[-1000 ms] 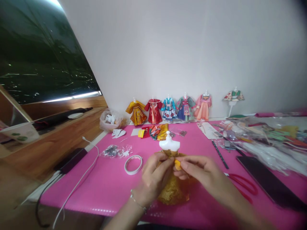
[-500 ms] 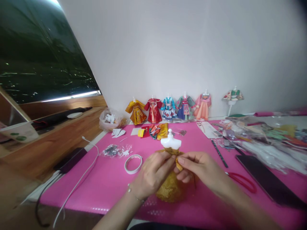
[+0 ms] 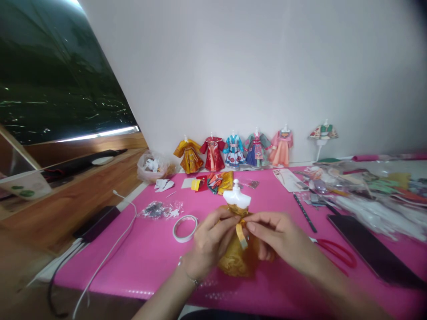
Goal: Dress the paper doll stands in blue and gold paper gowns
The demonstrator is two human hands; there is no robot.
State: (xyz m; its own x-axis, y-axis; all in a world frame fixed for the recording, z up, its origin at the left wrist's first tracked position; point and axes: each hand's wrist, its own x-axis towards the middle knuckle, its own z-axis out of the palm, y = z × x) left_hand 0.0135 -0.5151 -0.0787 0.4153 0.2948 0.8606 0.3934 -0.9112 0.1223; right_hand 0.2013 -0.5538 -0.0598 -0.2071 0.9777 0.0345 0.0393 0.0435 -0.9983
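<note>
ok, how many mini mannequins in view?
7: gold one, red one, blue one, green-sleeved one, pink one along the wall; jacketed one farther right; bare-shouldered one at left hand and right hand. Clutter may hide more.

Left hand (image 3: pixel 207 241): touches waist of the gold dress (image 3: pixel 235 264)
Right hand (image 3: pixel 283 234): touches top of the yellow ribbon (image 3: pixel 241 235)
Mannequin (image 3: pixel 237 198): wears this dress

Bare forearms (image 3: pixel 167 289) slanting inward, left hand (image 3: pixel 210 238) and right hand (image 3: pixel 283 233) close together, fingers (image 3: pixel 262 217) bent, tips nearly meeting in pinches, wrists well apart.
</note>
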